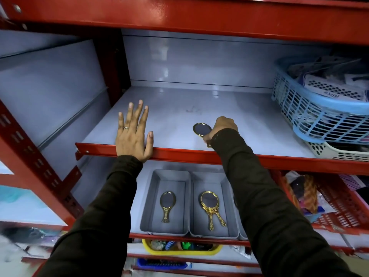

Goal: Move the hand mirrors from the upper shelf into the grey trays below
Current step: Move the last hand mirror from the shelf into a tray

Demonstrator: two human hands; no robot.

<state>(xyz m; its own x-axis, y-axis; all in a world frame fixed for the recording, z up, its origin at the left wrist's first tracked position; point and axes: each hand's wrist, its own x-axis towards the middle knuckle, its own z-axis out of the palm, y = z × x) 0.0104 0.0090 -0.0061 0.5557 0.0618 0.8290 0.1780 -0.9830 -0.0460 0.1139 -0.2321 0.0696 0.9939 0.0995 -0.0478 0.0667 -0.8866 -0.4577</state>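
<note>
A small gold-framed hand mirror lies near the front of the upper shelf, and my right hand is closed around its handle. My left hand rests flat and open on the shelf's front red edge, fingers spread, holding nothing. On the shelf below stand grey trays side by side. The left grey tray holds one gold mirror. The middle grey tray holds two gold mirrors stacked with their handles splayed. My right arm hides most of a third tray.
A blue plastic basket full of packets sits on a white basket at the upper shelf's right end. A red basket stands right of the trays. A yellow bin lies on a lower shelf. Red uprights frame the left side.
</note>
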